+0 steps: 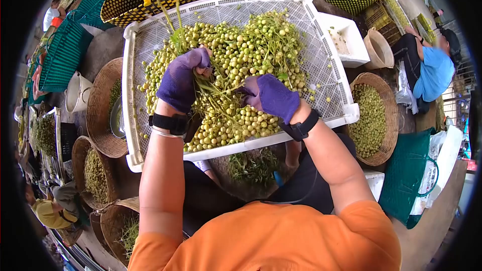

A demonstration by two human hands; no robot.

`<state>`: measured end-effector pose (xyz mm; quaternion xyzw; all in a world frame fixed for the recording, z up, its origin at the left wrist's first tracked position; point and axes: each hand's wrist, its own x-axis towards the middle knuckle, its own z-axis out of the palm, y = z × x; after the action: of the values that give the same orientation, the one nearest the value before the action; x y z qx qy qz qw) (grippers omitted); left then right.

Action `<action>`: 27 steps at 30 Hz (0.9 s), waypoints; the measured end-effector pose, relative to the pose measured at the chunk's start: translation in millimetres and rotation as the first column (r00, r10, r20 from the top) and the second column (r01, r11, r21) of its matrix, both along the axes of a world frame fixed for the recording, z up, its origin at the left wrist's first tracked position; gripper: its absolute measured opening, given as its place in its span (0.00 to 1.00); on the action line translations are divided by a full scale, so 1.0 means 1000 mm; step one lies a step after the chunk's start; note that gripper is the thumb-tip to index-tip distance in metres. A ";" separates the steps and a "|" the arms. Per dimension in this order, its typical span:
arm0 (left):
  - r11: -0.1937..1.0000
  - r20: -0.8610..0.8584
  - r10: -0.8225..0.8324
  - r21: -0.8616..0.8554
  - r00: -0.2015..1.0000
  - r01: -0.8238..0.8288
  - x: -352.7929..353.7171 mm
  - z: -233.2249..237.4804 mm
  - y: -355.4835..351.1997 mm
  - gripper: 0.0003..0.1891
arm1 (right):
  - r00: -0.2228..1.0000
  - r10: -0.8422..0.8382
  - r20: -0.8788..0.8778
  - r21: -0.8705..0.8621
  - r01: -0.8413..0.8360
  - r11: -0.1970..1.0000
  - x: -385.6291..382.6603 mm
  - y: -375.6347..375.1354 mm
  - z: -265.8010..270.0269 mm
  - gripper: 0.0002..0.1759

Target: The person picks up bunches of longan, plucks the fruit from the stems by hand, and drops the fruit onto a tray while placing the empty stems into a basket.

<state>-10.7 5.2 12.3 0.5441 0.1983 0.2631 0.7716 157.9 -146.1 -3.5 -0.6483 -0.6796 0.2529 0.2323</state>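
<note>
Both my hands wear purple gloves with bare fingertips and work over a white mesh tray [337, 79] heaped with small round green fruits [228, 50] on stems. My left hand [187, 76] is closed on a bunch of thin green stems [213, 99] at the middle of the heap. To its right, my right hand [271, 95] has its fingers curled round the other side of the same stems, low over the fruits. Its fingertips are partly hidden. More stalks with fruits [273, 32] lie toward the tray's far right.
Wicker baskets of loose fruits stand at right [385, 100] and left [80, 155]. Yellow-black woven baskets [120, 7] stand beyond the tray. Right of it is a white foam box [359, 45]. A person in blue [434, 73] sits at right; leafy stems [253, 168] lie below the tray.
</note>
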 end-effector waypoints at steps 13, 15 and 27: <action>0.998 0.032 0.028 -0.050 0.999 -0.026 0.003 -0.002 -0.003 0.16 | 0.826 0.012 -0.563 0.326 0.208 0.922 -0.002 -0.001 -0.015 0.41; 0.999 0.065 -0.004 -0.045 0.998 0.007 0.002 -0.006 0.000 0.16 | 0.919 -0.025 -0.393 0.077 0.061 0.995 -0.003 -0.002 -0.012 0.35; 0.926 0.016 0.323 -0.213 0.946 -0.312 -0.001 -0.006 0.015 0.13 | 0.418 -0.268 -0.868 -0.191 0.217 0.957 0.023 -0.019 0.016 0.38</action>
<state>-11.6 19.9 6.2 0.4146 0.2905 0.3760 0.7761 180.7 -165.2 13.0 -0.5176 -0.3516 0.5329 0.5696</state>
